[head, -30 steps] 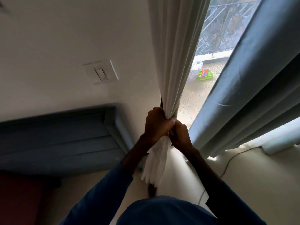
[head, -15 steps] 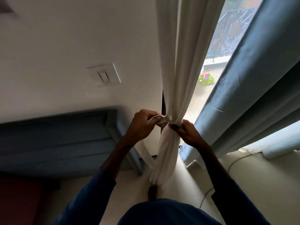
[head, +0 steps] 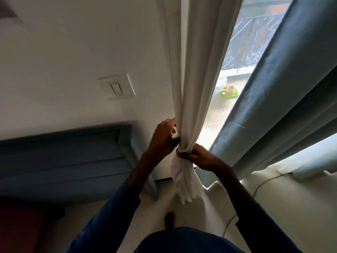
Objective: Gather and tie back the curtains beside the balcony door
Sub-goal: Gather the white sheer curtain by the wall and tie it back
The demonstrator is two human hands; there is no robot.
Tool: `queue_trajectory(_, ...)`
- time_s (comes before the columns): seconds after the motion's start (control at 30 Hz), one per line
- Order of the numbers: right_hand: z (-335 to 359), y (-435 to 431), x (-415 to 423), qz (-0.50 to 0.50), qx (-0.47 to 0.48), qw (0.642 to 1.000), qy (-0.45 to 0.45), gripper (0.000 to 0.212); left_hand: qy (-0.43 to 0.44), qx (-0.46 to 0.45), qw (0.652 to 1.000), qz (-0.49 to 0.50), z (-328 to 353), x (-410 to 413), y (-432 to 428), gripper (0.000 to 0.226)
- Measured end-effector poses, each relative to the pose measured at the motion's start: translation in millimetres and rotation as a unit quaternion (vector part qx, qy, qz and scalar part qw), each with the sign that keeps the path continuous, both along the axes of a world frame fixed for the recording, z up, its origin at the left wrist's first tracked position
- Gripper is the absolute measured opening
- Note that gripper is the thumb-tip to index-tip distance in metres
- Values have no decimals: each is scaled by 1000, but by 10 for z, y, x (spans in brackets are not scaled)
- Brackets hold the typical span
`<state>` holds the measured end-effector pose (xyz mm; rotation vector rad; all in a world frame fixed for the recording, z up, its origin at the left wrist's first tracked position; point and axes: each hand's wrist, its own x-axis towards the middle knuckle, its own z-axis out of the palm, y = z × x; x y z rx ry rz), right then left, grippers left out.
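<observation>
The white curtain (head: 197, 70) hangs beside the balcony door, just right of the middle of the view. Its long axis runs nearly upright, from 12 o'clock down to a gathered neck a little below centre. Below the neck the loose tail fans out and points to 6 o'clock, its end hanging above the floor (head: 273, 207).

The left hand (head: 164, 139) sits at 9 o'clock of the neck, fingers curled against the cloth. A scrap of white shows between thumb and fingers; whether it is a tie or a fold of the curtain I cannot tell. The right hand (head: 202, 158) comes in from 4 o'clock, its fingertips curled in and pinching the neck itself.

A blue curtain (head: 291, 88) slants from 1 o'clock down to 4 o'clock, well apart from the white one up high and close to it near the hands. Between them the balcony shows, with a green tray (head: 228, 92) on its floor. A switch (head: 117, 88) sits on the wall at 10 o'clock, above a blue panel (head: 63, 152). A cable (head: 255, 190) trails over the floor at 4 o'clock.
</observation>
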<state>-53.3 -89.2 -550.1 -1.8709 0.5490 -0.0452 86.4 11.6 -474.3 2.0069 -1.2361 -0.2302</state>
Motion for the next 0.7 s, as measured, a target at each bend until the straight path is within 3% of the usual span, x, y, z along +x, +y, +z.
queue_trajectory(0.07, -16, -9, -15, -10, 15, 1000, -17, 43, 3, 2, 1000, -20, 13, 22, -25, 22)
queue_trajectory(0.13, -28, -34, -45, -17, 16, 999, -30, 54, -31, -8, 994, -107, -29, 45, -27, 5)
queue_trajectory(0.2, -38, -58, -74, -24, 17, 999, -43, 56, -2, -12, 986, -165, -120, 57, -25, 13)
queue_trajectory(0.33, -58, -103, -99, -37, 3, 998, -51, 25, 91, 16, 971, -222, -220, 29, -35, 31)
queue_trajectory(0.47, -101, -117, -63, -47, -13, 997, -55, 27, 105, 0, 986, -128, -248, -161, -101, 54)
queue_trajectory(0.57, -129, -109, -35, -62, 9, 996, -57, 43, 71, -26, 995, -59, -243, -256, -139, 40)
queue_trajectory(0.63, -122, -91, -70, -63, 69, 991, -92, 44, 75, -34, 995, -54, -213, -235, -140, 33)
queue_trajectory(0.7, -44, -64, -153, -102, 228, 954, -164, 44, 81, -48, 993, -69, -174, -191, -139, 25)
